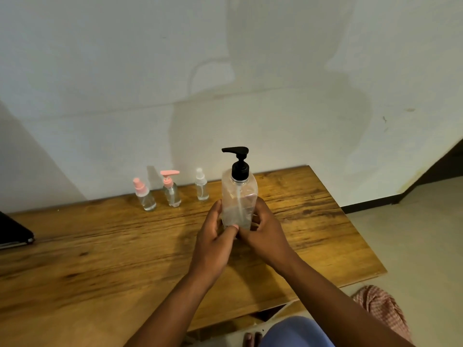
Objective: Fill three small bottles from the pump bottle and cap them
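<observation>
A clear pump bottle with a black pump head stands upright on the wooden table, its spout pointing left. My left hand and my right hand both grip its lower part, thumbs meeting at the front. Behind and to the left, three small clear bottles stand capped near the wall: one with a pink spray top, one with a pink pump top, one with a clear top.
A dark flat object lies at the table's left edge. The table's right edge drops to a pale floor, where a pink checked cloth lies. A white wall rises directly behind the table.
</observation>
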